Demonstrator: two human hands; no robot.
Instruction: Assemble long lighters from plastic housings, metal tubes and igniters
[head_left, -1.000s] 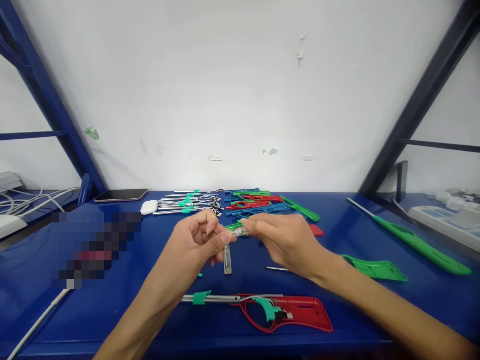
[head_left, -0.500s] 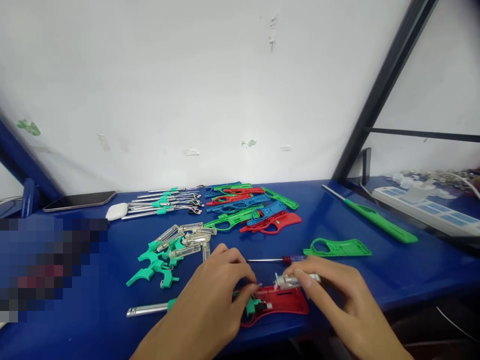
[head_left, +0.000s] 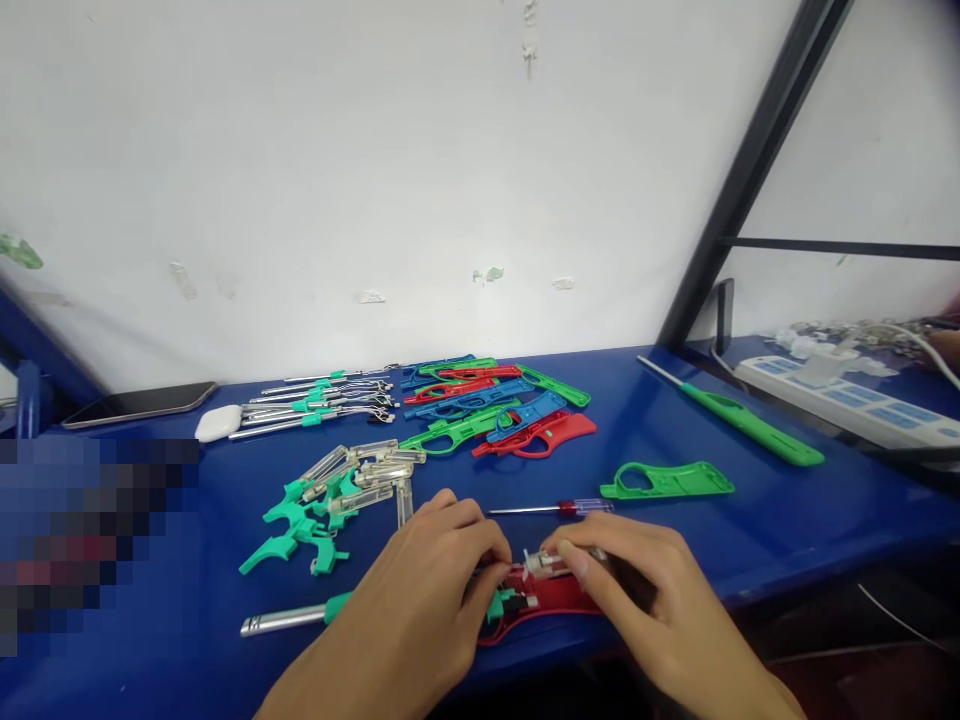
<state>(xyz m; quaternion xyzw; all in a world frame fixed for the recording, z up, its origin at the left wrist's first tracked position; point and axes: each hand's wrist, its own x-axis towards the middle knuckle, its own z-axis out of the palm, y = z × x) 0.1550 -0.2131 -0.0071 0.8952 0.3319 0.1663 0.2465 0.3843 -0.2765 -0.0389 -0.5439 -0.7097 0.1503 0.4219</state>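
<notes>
Red lighter shell [head_left: 551, 598] (metal tube [head_left: 281, 620] pointing left) lies lengthwise L-R.

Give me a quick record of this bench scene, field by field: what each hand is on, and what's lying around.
left hand: resting on the red shell, fingers at its teal trigger
right hand: pressing a clear tank part onto the red shell
metal tube: sticking out left of the shell
screwdriver: just behind the hands
loose parts: teal triggers and clear tanks to the left
green shell: to the right
surface: blue bench
</notes>
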